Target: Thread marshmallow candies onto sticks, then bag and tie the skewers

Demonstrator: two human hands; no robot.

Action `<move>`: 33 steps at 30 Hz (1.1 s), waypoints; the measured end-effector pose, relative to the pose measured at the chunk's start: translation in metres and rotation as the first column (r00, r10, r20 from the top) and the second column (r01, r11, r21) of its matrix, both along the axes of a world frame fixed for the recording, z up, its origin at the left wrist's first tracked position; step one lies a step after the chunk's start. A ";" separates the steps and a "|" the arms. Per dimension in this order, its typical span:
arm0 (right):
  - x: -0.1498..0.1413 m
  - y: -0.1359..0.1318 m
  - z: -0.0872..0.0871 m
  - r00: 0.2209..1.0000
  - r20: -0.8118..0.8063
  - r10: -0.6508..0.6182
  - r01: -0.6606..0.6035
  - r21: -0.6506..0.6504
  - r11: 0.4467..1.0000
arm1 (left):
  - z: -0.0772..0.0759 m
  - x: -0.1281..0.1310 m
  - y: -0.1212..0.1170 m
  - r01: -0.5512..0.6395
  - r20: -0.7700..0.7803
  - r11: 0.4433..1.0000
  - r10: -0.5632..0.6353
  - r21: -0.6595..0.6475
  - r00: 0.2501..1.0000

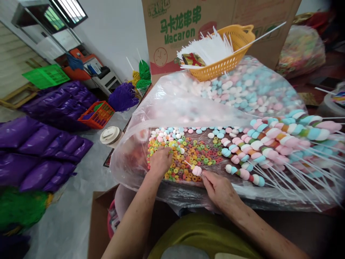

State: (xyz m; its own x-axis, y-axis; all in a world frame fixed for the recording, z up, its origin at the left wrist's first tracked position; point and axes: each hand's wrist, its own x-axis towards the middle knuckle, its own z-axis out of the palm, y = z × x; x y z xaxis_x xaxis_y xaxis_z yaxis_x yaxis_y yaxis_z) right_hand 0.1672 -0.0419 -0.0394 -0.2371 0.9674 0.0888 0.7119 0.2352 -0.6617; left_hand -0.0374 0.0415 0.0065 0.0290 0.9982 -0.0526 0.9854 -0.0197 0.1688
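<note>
Pink puffy marshmallow, white stick clamped in right grip; left grip unclear among rings

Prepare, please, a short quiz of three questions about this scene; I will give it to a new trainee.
1. True or false: the left hand is at the colourful rings.
2. Multiple choice: what does the right hand hold?
A) a lidded cup
B) a thin stick with a pink sweet on it
C) a purple bag
3. Fill in: the large green word in Latin letters on the cardboard box is ____.

Key: 1. True. 2. B. 3. Macaron.
</note>
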 end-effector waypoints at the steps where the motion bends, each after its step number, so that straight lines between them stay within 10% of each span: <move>1: 0.000 -0.001 0.000 1.000 -0.005 0.000 0.000 -0.003 1.000 | -0.001 0.001 0.000 -0.006 0.002 1.000 0.006 0.016 1.000; 5: 0.002 -0.003 0.007 1.000 -0.025 -0.012 0.011 -0.021 1.000 | -0.011 0.001 -0.008 -0.080 0.385 0.993 0.041 0.086 0.922; 13: -0.015 0.003 0.022 0.977 0.215 -0.016 0.016 0.000 1.000 | -0.015 0.031 -0.041 -0.245 0.888 0.953 0.263 -0.178 0.377; 20: -0.013 -0.004 0.037 0.908 0.419 -0.017 0.016 0.006 1.000 | -0.019 0.045 -0.048 -0.319 0.865 0.948 0.161 -0.001 0.476; 29: -0.013 0.002 0.030 0.938 0.347 0.021 -0.021 -0.003 1.000 | -0.011 0.042 -0.040 -0.359 0.939 0.889 0.334 -0.284 0.084; 33: -0.013 0.003 0.032 0.933 0.358 0.039 -0.027 -0.037 0.999 | -0.015 0.039 -0.041 -0.347 0.936 0.911 0.300 -0.223 0.185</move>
